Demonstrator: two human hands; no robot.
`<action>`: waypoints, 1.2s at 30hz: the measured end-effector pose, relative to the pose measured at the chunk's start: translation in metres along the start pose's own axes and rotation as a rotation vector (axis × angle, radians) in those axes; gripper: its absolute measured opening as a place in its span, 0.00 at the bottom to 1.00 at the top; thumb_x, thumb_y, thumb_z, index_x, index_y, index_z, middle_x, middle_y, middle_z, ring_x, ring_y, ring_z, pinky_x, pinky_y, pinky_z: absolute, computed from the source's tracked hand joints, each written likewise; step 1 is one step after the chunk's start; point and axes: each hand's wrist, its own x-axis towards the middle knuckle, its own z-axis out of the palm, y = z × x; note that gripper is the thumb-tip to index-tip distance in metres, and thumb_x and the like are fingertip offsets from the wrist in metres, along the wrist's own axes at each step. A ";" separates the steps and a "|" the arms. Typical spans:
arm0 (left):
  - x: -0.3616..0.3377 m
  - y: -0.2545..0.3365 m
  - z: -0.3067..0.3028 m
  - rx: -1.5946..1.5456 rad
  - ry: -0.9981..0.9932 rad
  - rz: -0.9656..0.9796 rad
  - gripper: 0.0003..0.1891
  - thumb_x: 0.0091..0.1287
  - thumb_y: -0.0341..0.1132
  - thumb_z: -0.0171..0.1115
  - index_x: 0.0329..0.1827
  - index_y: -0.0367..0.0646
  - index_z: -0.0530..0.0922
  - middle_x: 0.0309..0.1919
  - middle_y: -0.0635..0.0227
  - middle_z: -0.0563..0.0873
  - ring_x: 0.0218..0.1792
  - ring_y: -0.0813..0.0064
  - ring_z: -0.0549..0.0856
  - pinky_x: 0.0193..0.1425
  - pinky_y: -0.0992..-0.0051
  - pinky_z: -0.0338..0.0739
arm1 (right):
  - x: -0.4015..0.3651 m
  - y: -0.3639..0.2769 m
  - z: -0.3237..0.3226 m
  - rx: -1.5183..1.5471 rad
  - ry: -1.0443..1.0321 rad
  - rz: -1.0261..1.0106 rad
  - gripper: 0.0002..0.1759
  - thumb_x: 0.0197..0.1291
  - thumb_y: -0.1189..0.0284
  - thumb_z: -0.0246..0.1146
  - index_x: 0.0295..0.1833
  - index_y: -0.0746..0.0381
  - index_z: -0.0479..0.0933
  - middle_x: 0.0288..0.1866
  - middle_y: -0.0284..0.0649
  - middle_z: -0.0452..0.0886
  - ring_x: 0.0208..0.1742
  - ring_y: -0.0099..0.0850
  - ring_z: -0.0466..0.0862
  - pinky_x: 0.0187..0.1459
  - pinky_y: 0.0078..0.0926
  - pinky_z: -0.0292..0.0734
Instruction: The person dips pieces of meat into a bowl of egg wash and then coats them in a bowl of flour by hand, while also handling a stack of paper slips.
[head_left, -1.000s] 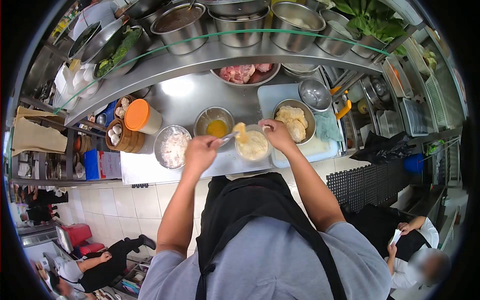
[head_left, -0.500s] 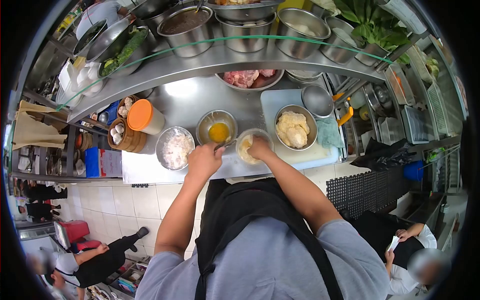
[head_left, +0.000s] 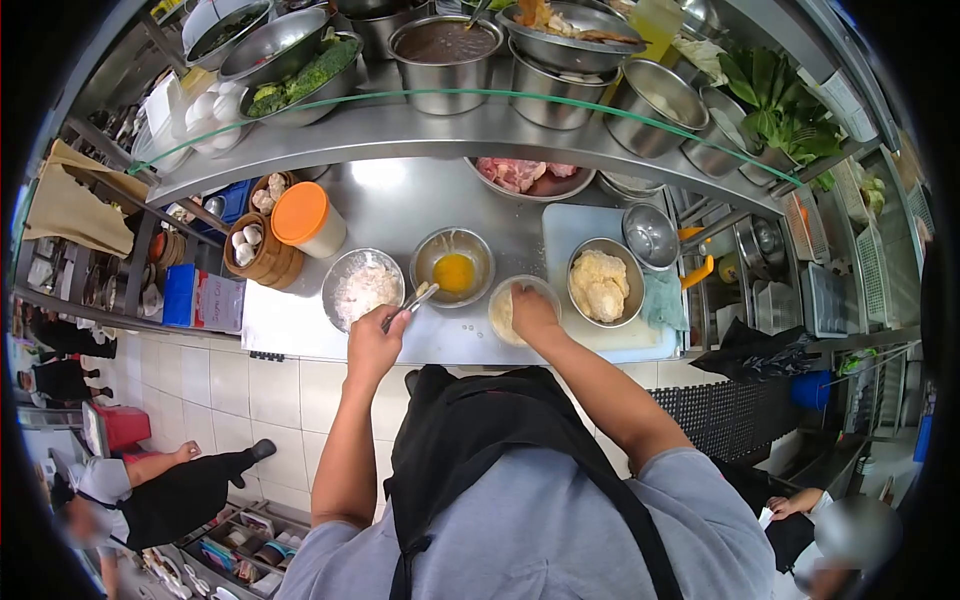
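Note:
My left hand [head_left: 376, 336] is closed on metal tongs [head_left: 422, 297], whose tips are near a small pale piece between the flour bowl and the egg bowl. White flour with lumps fills the metal bowl [head_left: 340, 318] at left. Beaten yellow egg [head_left: 453, 273] lies in the metal bowl [head_left: 425, 255] in the middle. My right hand [head_left: 533, 316] reaches into a bowl of pale crumbs [head_left: 502, 316], fingers curled together and partly hidden. Beyond it, a metal bowl [head_left: 637, 292] of crumb-coated pieces [head_left: 603, 285] stands on the white cutting board [head_left: 565, 222].
An orange-lidded tub [head_left: 302, 213] and a bamboo steamer [head_left: 268, 262] with eggs stand at left. Raw meat [head_left: 515, 172] lies in a bowl at the back. A steel shelf [head_left: 420, 135] crosses above the counter. Co-workers are at both lower sides.
My left hand with the tongs has moved left from the egg bowl toward the flour bowl. My right hand stays in the crumb bowl. The camera view has shifted slightly.

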 end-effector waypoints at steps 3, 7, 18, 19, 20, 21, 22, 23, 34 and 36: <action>-0.001 -0.001 -0.001 -0.005 -0.012 -0.018 0.13 0.67 0.40 0.68 0.45 0.38 0.87 0.34 0.50 0.89 0.35 0.54 0.88 0.43 0.64 0.80 | 0.007 0.009 0.023 0.028 0.001 -0.014 0.26 0.52 0.76 0.62 0.59 0.69 0.70 0.48 0.63 0.81 0.51 0.59 0.84 0.54 0.48 0.81; -0.001 -0.006 0.002 -0.008 -0.002 0.016 0.13 0.67 0.40 0.68 0.44 0.37 0.86 0.34 0.51 0.89 0.34 0.54 0.88 0.42 0.64 0.80 | 0.003 0.018 0.015 0.139 -0.039 -0.037 0.25 0.52 0.71 0.63 0.57 0.69 0.75 0.49 0.59 0.83 0.51 0.55 0.84 0.55 0.48 0.80; -0.001 -0.003 0.011 -0.014 -0.050 0.014 0.13 0.67 0.39 0.68 0.44 0.37 0.86 0.31 0.52 0.88 0.32 0.55 0.87 0.40 0.65 0.79 | 0.020 0.016 0.037 0.214 -0.142 -0.109 0.17 0.55 0.68 0.58 0.44 0.67 0.84 0.48 0.58 0.85 0.53 0.54 0.84 0.57 0.46 0.78; 0.000 -0.003 0.012 -0.011 -0.050 0.019 0.13 0.67 0.39 0.68 0.44 0.37 0.86 0.31 0.52 0.88 0.32 0.55 0.87 0.40 0.65 0.79 | 0.030 0.013 0.027 0.166 -0.266 -0.097 0.19 0.54 0.70 0.58 0.49 0.66 0.82 0.51 0.60 0.84 0.56 0.54 0.83 0.59 0.45 0.77; -0.002 -0.003 0.013 -0.013 -0.044 0.024 0.13 0.67 0.39 0.68 0.44 0.37 0.86 0.31 0.52 0.88 0.32 0.56 0.87 0.40 0.65 0.79 | 0.030 0.010 0.019 0.120 -0.391 -0.080 0.22 0.52 0.72 0.59 0.54 0.66 0.81 0.54 0.62 0.82 0.58 0.53 0.82 0.62 0.44 0.76; 0.000 -0.002 0.014 -0.018 -0.031 0.032 0.13 0.67 0.39 0.68 0.44 0.37 0.86 0.31 0.52 0.88 0.31 0.56 0.87 0.40 0.65 0.79 | 0.027 0.011 0.010 0.120 -0.384 -0.079 0.22 0.52 0.72 0.59 0.54 0.66 0.81 0.54 0.62 0.82 0.58 0.53 0.82 0.62 0.44 0.76; 0.001 0.001 0.013 -0.019 -0.029 0.036 0.13 0.67 0.39 0.68 0.44 0.37 0.86 0.31 0.52 0.88 0.31 0.56 0.87 0.40 0.65 0.79 | 0.020 0.012 0.002 0.182 -0.333 -0.116 0.23 0.52 0.73 0.60 0.55 0.66 0.79 0.55 0.61 0.82 0.58 0.53 0.82 0.62 0.44 0.76; 0.002 0.004 0.011 -0.032 -0.030 0.012 0.13 0.68 0.39 0.68 0.43 0.36 0.86 0.31 0.52 0.88 0.31 0.57 0.87 0.40 0.66 0.79 | 0.014 0.010 -0.005 0.242 -0.285 -0.156 0.24 0.51 0.75 0.61 0.57 0.67 0.77 0.56 0.61 0.81 0.59 0.53 0.82 0.63 0.44 0.76; 0.002 0.000 0.004 -0.065 -0.017 -0.001 0.13 0.67 0.39 0.69 0.43 0.36 0.86 0.28 0.53 0.87 0.28 0.62 0.85 0.37 0.67 0.78 | 0.007 0.012 -0.006 0.094 -0.109 -0.087 0.25 0.47 0.69 0.68 0.55 0.59 0.79 0.52 0.51 0.83 0.52 0.52 0.83 0.57 0.44 0.79; 0.000 -0.003 0.004 -0.078 0.007 0.036 0.13 0.67 0.39 0.69 0.44 0.36 0.86 0.28 0.54 0.87 0.28 0.62 0.84 0.37 0.67 0.78 | 0.014 0.017 -0.027 0.160 -0.206 -0.096 0.24 0.47 0.68 0.68 0.53 0.60 0.81 0.50 0.52 0.84 0.52 0.51 0.84 0.56 0.43 0.80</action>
